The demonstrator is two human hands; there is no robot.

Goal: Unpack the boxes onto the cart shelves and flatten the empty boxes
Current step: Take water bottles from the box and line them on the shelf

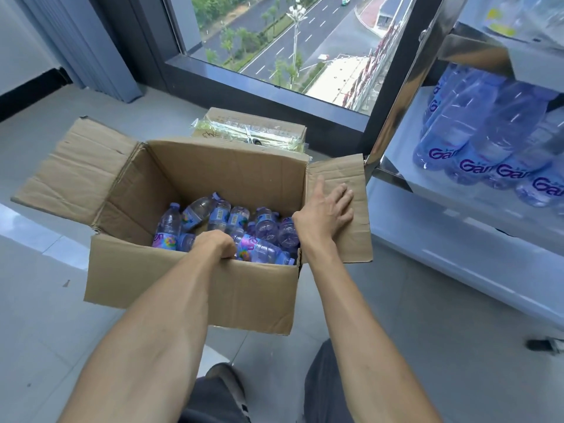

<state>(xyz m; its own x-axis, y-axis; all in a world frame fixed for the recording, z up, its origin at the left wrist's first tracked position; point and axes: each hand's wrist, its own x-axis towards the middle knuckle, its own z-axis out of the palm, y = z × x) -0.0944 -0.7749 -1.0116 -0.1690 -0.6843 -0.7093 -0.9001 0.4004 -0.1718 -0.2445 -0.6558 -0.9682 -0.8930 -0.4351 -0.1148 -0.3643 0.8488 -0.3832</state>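
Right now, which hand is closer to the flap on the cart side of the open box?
Right. The right hand lies flat, fingers spread, on that flap. The left hand is farther away, curled over the open box's near wall beside the bottles.

Upper-floor office corner: floor-to-ceiling window [293, 47] over a road [308, 29].

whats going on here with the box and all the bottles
A person is unpacking an open cardboard box of small water bottles on the floor. The left hand reaches in, curled around a bottle; the right hand presses flat on the right flap. The cart alongside already holds bottles.
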